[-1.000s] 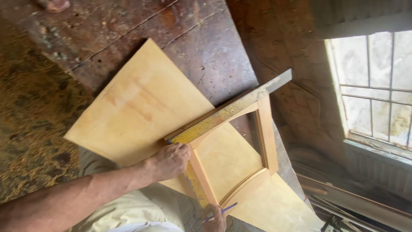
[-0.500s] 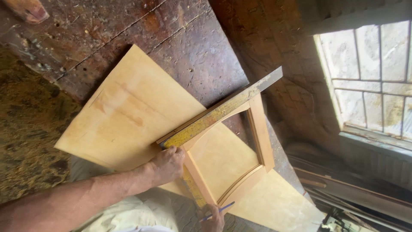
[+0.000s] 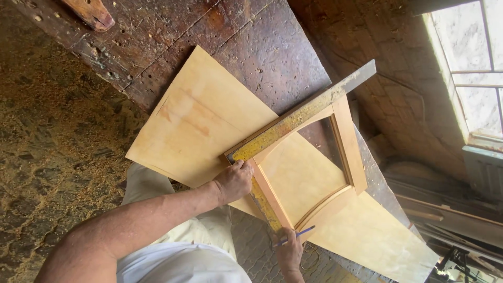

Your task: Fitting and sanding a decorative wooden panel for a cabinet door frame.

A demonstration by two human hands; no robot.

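A pale plywood sheet (image 3: 209,120) lies on a dark, worn workbench (image 3: 230,36). On it rests a small wooden frame (image 3: 347,141) with a curved lower rail. A worn yellow metal square (image 3: 293,123) runs along the frame's top and left sides. My left hand (image 3: 234,181) presses on the corner of the square. My right hand (image 3: 288,251) grips a blue pencil (image 3: 296,236) whose tip sits at the frame's lower left corner.
A chunk of wood (image 3: 89,13) lies at the bench's far end. Sawdust covers the stone floor (image 3: 47,152) on the left. A brick wall (image 3: 387,57) and a barred window (image 3: 469,63) stand on the right, with planks (image 3: 445,215) below.
The view has shifted slightly and the chunk of wood has come into sight. Both hands stay where they were on the square and the pencil.
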